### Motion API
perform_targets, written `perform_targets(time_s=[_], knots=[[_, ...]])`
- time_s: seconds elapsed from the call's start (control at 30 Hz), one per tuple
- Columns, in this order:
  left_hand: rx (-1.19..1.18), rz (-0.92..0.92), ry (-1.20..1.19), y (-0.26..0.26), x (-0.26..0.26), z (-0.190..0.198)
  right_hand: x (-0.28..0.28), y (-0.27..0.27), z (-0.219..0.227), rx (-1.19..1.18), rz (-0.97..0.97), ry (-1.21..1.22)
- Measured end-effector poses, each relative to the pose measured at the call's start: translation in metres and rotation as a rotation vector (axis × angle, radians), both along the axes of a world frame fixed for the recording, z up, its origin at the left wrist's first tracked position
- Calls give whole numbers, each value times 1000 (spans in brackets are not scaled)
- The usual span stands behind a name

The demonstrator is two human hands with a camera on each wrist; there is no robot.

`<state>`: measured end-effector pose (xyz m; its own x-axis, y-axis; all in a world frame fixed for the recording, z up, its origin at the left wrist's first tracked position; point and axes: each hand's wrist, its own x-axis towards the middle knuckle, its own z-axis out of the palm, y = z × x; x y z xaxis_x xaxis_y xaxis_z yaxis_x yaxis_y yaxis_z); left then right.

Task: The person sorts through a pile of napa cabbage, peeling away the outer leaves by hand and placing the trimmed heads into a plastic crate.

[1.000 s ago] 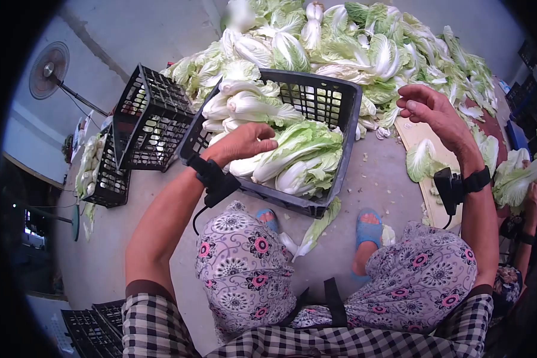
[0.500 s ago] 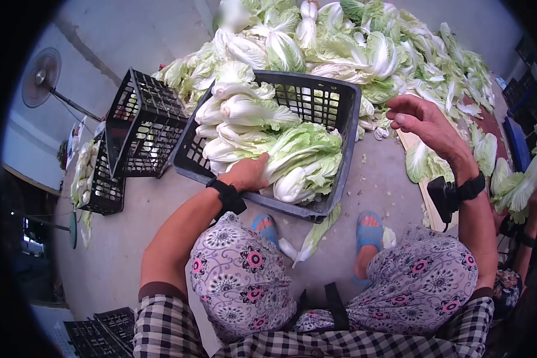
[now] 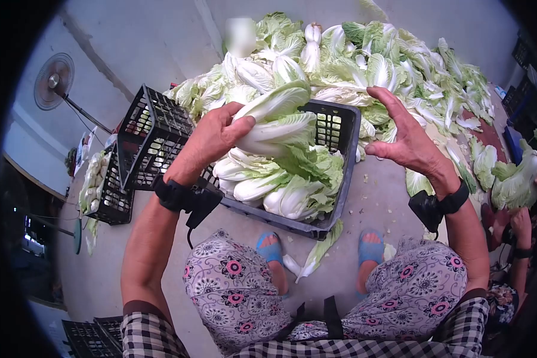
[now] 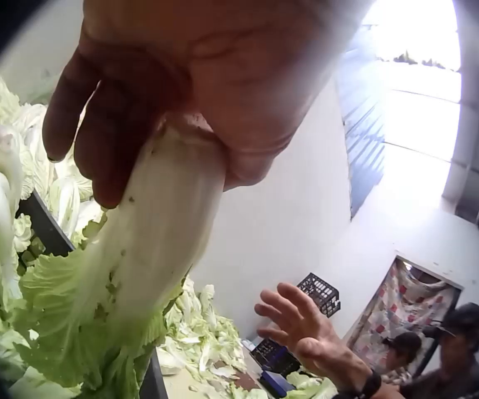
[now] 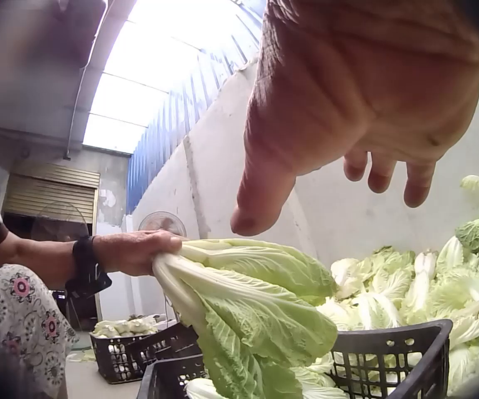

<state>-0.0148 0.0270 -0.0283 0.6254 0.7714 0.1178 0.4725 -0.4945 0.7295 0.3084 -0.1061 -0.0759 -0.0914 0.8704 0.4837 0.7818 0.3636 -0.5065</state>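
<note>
My left hand grips a napa cabbage by its white base, above the black crate. In the left wrist view fingers and thumb wrap round the base of the cabbage, its leaves hanging down. The right wrist view shows the leafy end of this cabbage pointing over the crate. Several more cabbages lie inside the crate. Off to the right, my right hand is raised with fingers and thumb spread, holding nothing.
Behind the crate rises a big heap of cabbages and loose leaves. Stacked black crates and a fan stand at left. A loose leaf lies on the floor near my sandals. At far right another person's hand is beside a cabbage.
My left hand reached down into the crate, took hold of a cabbage and lifted it up. My right hand stays raised, its fingers now spread wider.
</note>
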Motion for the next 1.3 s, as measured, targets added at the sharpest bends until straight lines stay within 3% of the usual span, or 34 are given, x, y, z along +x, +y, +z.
perform_targets(time_s=[0.1, 0.17, 0.2, 0.3, 0.33, 0.43, 0.5, 0.57, 0.73, 0.83, 0.93, 1.03, 1.1, 1.17, 1.3], knots=[[74, -112, -38, -28, 19, 11, -11, 2, 9, 148, 41, -223], [86, -150, 120, -60, 33, 36, -16, 2, 12, 226, 50, -326], [142, -209, 77, -65, 37, 37, -19, -1, 16, 265, 20, -324], [71, -228, -79, -78, 42, 45, -24, -4, 15, -6, 42, 213], [39, -228, -259, -78, 44, 42, -29, -4, 16, 70, 32, 286], [13, -217, -470, -66, 48, 30, -28, -6, 20, 17, -2, 285], [-104, -179, -376, -63, 49, 22, -29, -8, 22, 21, -2, 249], [-210, -199, -451, -56, 50, 10, -30, -9, 20, -34, 31, 267], [-212, -145, -607, -63, 50, 14, -27, -12, 20, -342, 138, 491], [-140, -109, -618, -61, 51, 14, -27, -8, 13, -7, 112, 369], [-112, -121, -622, -61, 52, 14, -29, -8, 15, -70, 201, 625], [-65, -173, -564, -65, 53, 14, -30, -15, 26, -186, 167, 344], [22, -181, -486, -68, 55, 14, -30, -14, 24, -216, 181, 384], [-58, -193, -494, -70, 53, 20, -33, -17, 28, -274, 128, 449], [-251, -337, -612, -68, 51, 11, -31, -15, 21, -170, 192, 613]])
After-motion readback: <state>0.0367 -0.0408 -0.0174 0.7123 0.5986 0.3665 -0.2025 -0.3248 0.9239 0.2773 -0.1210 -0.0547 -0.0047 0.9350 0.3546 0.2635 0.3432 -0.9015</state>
